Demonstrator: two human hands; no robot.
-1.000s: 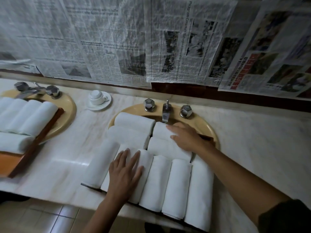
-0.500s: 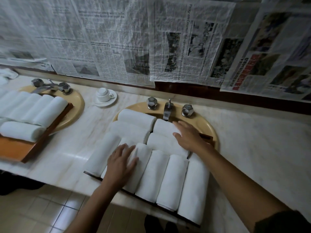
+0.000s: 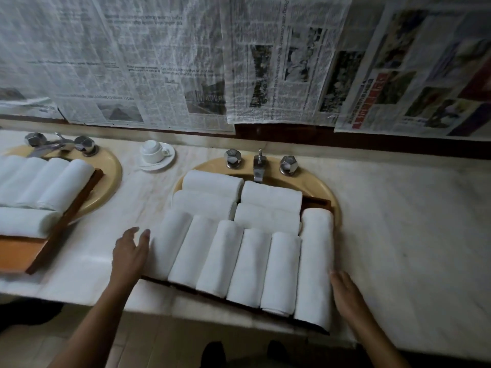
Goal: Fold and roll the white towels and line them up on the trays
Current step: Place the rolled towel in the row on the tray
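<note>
Several rolled white towels [image 3: 247, 264] lie side by side on a dark wooden tray [image 3: 316, 201] set over the middle sink, with more rolls [image 3: 212, 183] stacked crosswise behind them. My left hand [image 3: 130, 251] rests flat against the left end roll [image 3: 170, 243], fingers apart. At the tray's right side my right hand [image 3: 345, 293] lies flat against the long right end roll [image 3: 314, 264]. Neither hand holds anything. A second wooden tray [image 3: 66, 216] at the left carries more rolled towels [image 3: 45, 181].
Both trays sit over yellow sinks [image 3: 326, 189] with chrome taps [image 3: 259, 168] in a pale marble counter [image 3: 411, 235]. An upturned white cup on a saucer [image 3: 155, 155] stands between the sinks. Newspaper sheets [image 3: 279, 62] cover the wall. The counter's front edge runs just below the tray.
Both hands have left the tops of the towels. The left hand went out to the tray's left side, the right hand pulled back to its right front side.
</note>
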